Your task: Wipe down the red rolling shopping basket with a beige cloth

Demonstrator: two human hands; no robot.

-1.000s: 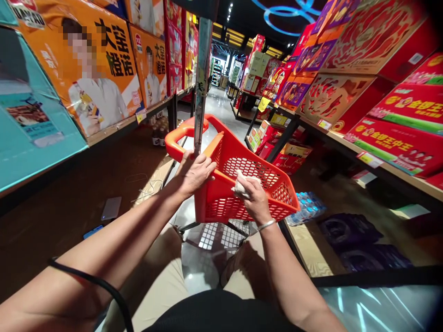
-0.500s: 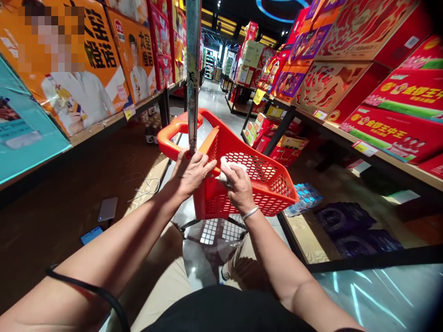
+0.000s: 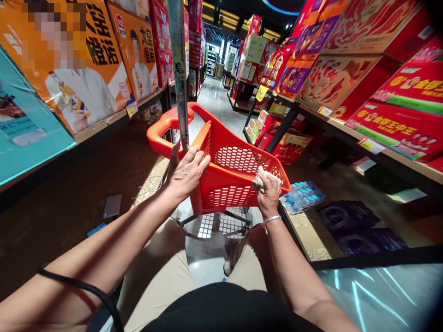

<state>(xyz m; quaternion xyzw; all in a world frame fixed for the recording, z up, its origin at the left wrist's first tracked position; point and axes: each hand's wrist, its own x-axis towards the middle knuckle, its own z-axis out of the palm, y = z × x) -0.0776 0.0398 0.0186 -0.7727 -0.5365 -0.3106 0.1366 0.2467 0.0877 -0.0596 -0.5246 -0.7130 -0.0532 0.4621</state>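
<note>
An orange-red plastic shopping cart [image 3: 238,173] with a lattice basket and a loop handle stands in front of my knees. My left hand [image 3: 187,173] grips the cart's near corner, its fingers bent over the rim and the thumb beside a worn metal pole [image 3: 180,78]. The pole rises upright from the handle end, and my hand hides the spot around its foot. My right hand [image 3: 269,196] is closed around a crumpled white cloth [image 3: 265,177] and presses it on the near side rim, close to the basket's far right end.
Shelves of boxed goods line both sides: orange cartons [image 3: 100,60] on the left, red boxes [image 3: 391,129] on the right. Water bottles in a shrink-wrapped pack [image 3: 302,197] sit low at right. A power bank-like slab [image 3: 112,206] and a phone [image 3: 97,229] lie at lower left.
My right hand has slid the cloth rightward along the cart's rim, from near my left hand to the far end. My left hand keeps its hold; cart and pole appear slightly further left.
</note>
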